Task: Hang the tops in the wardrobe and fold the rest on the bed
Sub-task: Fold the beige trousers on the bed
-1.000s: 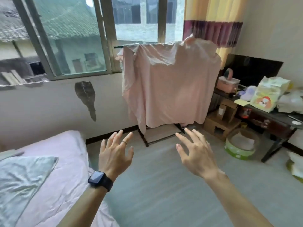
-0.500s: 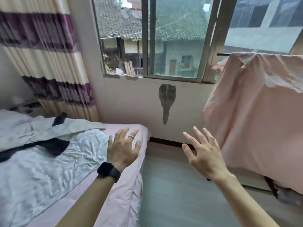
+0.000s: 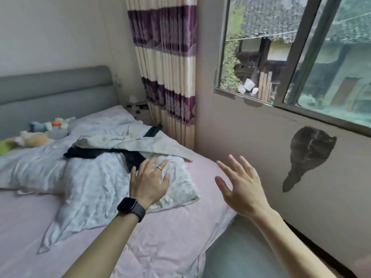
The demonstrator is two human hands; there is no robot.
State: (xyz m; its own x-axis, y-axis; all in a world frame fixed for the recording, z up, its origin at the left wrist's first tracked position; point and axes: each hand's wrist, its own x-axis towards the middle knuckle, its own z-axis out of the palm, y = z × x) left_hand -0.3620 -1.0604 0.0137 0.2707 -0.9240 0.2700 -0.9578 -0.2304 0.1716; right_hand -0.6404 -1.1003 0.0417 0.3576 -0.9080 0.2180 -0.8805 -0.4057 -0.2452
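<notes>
A heap of clothes lies on the pink bed [image 3: 170, 243]: a crumpled pale grey-white garment [image 3: 90, 189] in front, a black garment [image 3: 112, 154] across the middle, and a light grey-green one [image 3: 136, 142] behind. My left hand [image 3: 149, 182], wearing a ring and a black watch, hovers with fingers spread over the near edge of the pale garment. My right hand [image 3: 239, 185] is raised with fingers spread above the bed's right edge, holding nothing. No wardrobe is in view.
Soft toys [image 3: 38, 133] sit by the grey headboard [image 3: 56, 91]. A purple-and-cream striped curtain [image 3: 166, 73] hangs in the corner. A wall with a dark patch [image 3: 309, 155] and a window [image 3: 291, 57] runs along the right. Grey floor [image 3: 241, 253] lies between bed and wall.
My view has swung left from the pink cloth on the drying rack to the bed and its clothes. Both hands stay raised and spread, holding nothing.
</notes>
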